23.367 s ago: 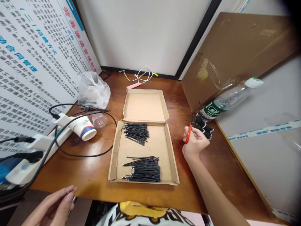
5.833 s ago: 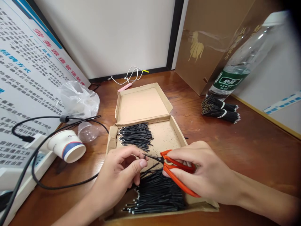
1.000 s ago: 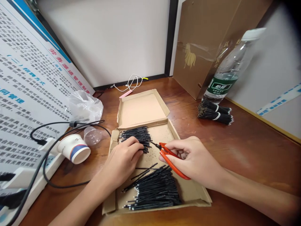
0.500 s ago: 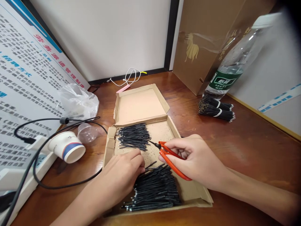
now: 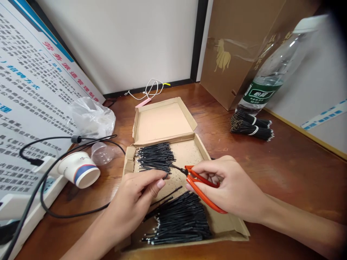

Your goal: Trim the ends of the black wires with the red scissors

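My right hand (image 5: pixel 230 187) is closed round the red handles of small snips (image 5: pixel 203 191). Their dark blades (image 5: pixel 179 168) point left over the box. My left hand (image 5: pixel 143 191), thumb and forefinger pinched together, grips a short black wire (image 5: pixel 166 176), whose end sticks out near the blade tips. Both hands are above an open cardboard box (image 5: pixel 203 146). In its far part lies a pile of black wires (image 5: pixel 155 155) with bare silvery ends. A larger pile of black wires (image 5: pixel 181 220) fills the near part, with a few loose wires beside it.
Dark specks are scattered on the box bottom. Tied wire bundles (image 5: pixel 252 126) lie by a water bottle (image 5: pixel 262 90) at right. To the left are a paper cup (image 5: pixel 80 169), a clear plastic cup (image 5: pixel 102 154), a plastic bag (image 5: pixel 93 117) and black cable (image 5: pixel 73 216).
My left hand has risen from the near pile towards the blades and turned, with a wire now showing in its pinch. The snips have hardly moved.
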The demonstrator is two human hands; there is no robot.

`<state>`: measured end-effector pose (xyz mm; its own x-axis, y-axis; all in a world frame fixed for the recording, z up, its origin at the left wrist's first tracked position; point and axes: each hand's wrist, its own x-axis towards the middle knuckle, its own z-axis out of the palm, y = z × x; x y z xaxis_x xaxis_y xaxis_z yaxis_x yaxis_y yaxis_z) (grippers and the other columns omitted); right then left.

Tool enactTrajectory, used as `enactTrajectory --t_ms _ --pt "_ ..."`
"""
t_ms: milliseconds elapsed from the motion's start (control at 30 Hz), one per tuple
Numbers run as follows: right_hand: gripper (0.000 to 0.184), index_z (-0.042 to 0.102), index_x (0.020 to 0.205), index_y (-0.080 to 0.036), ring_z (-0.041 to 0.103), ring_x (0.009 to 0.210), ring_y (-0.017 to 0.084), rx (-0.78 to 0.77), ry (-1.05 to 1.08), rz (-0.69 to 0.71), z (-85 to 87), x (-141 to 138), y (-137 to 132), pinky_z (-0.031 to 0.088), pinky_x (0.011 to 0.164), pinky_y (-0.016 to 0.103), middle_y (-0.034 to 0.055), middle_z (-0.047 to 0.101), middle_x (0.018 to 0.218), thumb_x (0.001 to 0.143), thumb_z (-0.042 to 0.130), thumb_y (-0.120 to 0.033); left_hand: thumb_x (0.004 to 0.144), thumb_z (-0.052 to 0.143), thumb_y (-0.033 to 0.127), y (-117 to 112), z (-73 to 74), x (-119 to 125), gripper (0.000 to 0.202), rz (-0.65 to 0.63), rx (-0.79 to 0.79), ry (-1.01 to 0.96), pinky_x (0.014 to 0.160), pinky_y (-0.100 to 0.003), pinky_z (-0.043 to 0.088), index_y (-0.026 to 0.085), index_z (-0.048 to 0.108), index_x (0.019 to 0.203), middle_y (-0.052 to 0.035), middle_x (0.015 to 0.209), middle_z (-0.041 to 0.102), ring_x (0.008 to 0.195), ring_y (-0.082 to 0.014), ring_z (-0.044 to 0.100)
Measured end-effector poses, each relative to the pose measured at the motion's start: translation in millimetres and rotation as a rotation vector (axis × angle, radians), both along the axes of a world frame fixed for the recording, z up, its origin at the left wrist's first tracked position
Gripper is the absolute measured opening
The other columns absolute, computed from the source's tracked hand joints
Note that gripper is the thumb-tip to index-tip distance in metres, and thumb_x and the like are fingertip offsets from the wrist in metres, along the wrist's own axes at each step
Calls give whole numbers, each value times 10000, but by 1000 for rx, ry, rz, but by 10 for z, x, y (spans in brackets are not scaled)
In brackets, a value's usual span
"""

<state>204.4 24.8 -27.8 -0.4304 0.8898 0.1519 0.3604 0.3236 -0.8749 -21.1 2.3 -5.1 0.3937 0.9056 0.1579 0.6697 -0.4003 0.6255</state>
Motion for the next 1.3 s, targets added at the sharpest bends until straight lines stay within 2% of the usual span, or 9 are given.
enactTrajectory --t_ms 100,200,300,500,700,1000,1133,1300 --pt "182 681 653 -127 288 451 72 16 -32 33 7 -4 -5 249 414 227 -60 378 492 797 624 -222 960 504 171 4 -8 11 188 6 22 -24 518 -203 395 167 689 989 26 612 622 524 -112 539" --pt "164 662 635 -137 291 447 69 46 -47 56 19 -7 -10 255 418 223 -66 369 491 784 617 -187 944 532 155 -13 -17 5 161 12 13 -44 529 -195 422 179 687 980 15 670 647 541 -105 566" --pt "163 652 625 -145 308 441 67 73 -57 76 26 -5 -22 265 426 224 -67 392 486 781 606 -159 959 509 151 -44 -33 -8 164 23 -71 -132 472 -169 428 202 657 1006 18 718 645 469 -73 548" --pt "175 662 662 -155 334 443 68 91 -91 95 18 6 -60 297 451 223 -66 430 502 823 608 -199 949 538 150 -75 -54 -10 101 63 -95 -245 429 -125 452 215 615 947 39 668 597 457 -64 576" --pt "137 656 686 -151 322 448 64 121 -75 92 5 14 -77 288 444 212 -75 394 512 811 620 -195 939 554 141 -88 -45 13 81 90 -102 -248 421 -121 467 202 595 906 52 579 615 428 -69 588" --pt "128 665 715 -144 325 466 66 140 -90 127 10 20 -98 296 468 219 -68 444 537 828 617 -183 898 614 127 -96 -33 38 90 109 -137 -285 410 -110 472 202 577 862 63 554 620 407 -65 585" --pt "158 638 689 -154 289 476 69 144 -86 146 2 39 -98 271 459 217 -74 386 536 840 599 -177 895 615 125 -93 -39 35 101 94 -130 -276 433 -118 477 205 568 854 61 574 620 442 -71 599" --pt "274 507 572 -168 217 491 75 167 -85 146 -11 25 -68 235 460 225 -81 271 540 831 597 -166 896 620 139 -84 -50 33 103 100 -138 -274 445 -130 483 202 568 833 56 588 616 457 -73 589"
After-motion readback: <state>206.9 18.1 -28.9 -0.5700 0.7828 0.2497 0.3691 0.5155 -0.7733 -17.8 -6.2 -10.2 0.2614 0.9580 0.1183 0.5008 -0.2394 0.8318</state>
